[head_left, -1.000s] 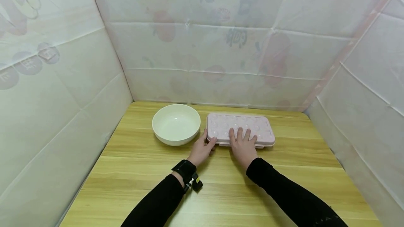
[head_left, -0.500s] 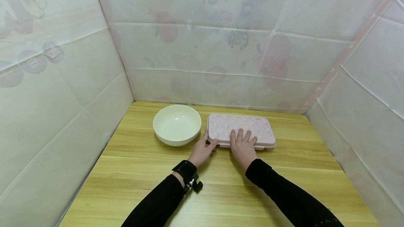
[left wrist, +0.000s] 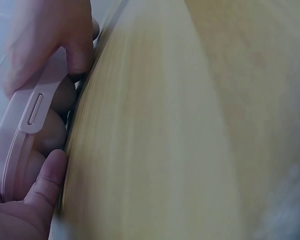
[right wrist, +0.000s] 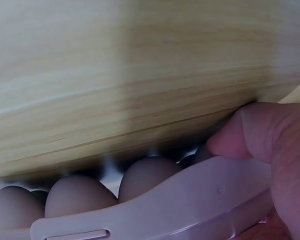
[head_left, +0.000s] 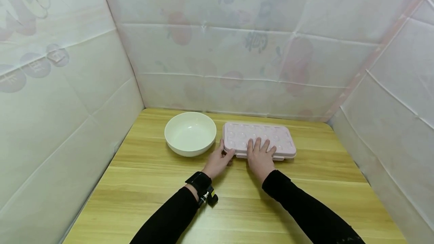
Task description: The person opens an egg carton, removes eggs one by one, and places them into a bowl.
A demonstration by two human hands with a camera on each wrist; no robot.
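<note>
A pale pink egg box (head_left: 259,133) with a dimpled lid lies on the table. In both wrist views, several brown eggs (right wrist: 80,195) show below the lid's front edge, near a latch (left wrist: 36,109). My left hand (head_left: 217,164) holds the box's near left corner, its thumb (left wrist: 49,180) along the front face and fingers at the side. My right hand (head_left: 262,161) rests spread on the front of the lid with straight fingers. Its thumb (right wrist: 240,132) presses down at the front edge beside the eggs.
A cream bowl (head_left: 190,134) stands just left of the egg box, close to my left fingers. The wooden table (head_left: 237,214) ends at the back against a printed white sheet (head_left: 203,59), with similar sheets at both sides. A strapped camera (head_left: 211,197) sits on my left wrist.
The head view has shifted very slightly. Both hands keep their places on the egg box, and the box and bowl stay where they were.
</note>
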